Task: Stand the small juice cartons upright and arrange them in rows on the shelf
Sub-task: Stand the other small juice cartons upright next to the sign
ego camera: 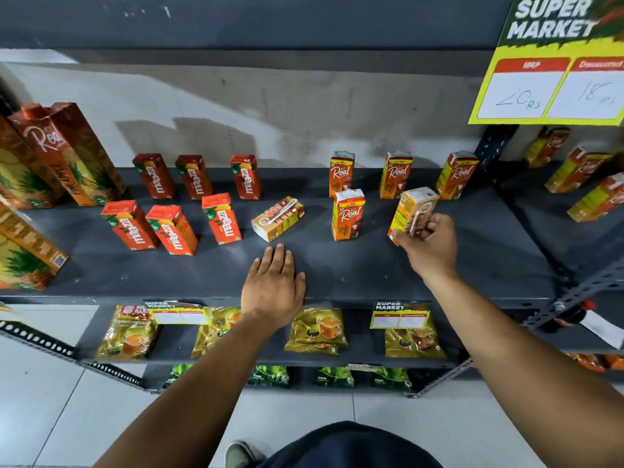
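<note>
Gripping a tilted carton (410, 211), right hand (430, 246)

Large pineapple juice cartons (67, 153) lean at far left. A yellow price sign (553, 62) hangs at upper right. On the lower shelf (270, 358) lie gold tea packets (317, 331), with green packets (334, 376) on the tier below, above grey floor tiles (50, 400).

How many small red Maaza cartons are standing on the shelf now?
6. Three in the back row, three in the front row, all upright, left of the fallen carton. None seem hidden.
</note>
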### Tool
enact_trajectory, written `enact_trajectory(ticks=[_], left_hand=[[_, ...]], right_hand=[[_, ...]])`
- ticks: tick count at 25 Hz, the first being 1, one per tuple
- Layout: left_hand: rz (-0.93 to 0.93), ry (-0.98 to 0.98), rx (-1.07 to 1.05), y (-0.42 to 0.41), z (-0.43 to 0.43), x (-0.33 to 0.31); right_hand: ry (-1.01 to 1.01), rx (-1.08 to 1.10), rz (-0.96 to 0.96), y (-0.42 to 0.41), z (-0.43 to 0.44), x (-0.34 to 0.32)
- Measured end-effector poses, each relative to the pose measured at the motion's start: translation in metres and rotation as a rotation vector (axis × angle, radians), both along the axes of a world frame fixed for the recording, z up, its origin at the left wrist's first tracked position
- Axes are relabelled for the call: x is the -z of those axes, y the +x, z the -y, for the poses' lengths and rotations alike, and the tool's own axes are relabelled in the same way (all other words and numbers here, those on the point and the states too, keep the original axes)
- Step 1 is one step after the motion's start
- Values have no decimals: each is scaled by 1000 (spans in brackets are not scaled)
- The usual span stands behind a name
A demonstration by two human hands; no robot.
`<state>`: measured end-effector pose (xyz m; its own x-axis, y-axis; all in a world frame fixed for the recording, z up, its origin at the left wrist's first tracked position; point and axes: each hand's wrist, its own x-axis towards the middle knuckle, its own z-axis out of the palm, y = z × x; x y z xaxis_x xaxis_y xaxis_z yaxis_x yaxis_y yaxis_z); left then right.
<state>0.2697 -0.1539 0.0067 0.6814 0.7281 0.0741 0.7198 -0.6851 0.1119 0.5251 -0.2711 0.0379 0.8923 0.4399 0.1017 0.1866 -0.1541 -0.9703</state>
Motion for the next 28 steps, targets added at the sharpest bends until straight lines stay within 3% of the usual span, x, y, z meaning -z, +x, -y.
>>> enact_trajectory(ticks=[18, 24, 28], left_hand=[[-3, 2, -2, 1, -1, -2], [0, -2, -1, 1, -1, -1], [0, 9, -1, 1, 0, -1]], right_hand=[[-65, 26, 160, 9, -19, 3], [-22, 45, 295, 21, -11, -26], [-97, 23, 369, 26, -17, -38]])
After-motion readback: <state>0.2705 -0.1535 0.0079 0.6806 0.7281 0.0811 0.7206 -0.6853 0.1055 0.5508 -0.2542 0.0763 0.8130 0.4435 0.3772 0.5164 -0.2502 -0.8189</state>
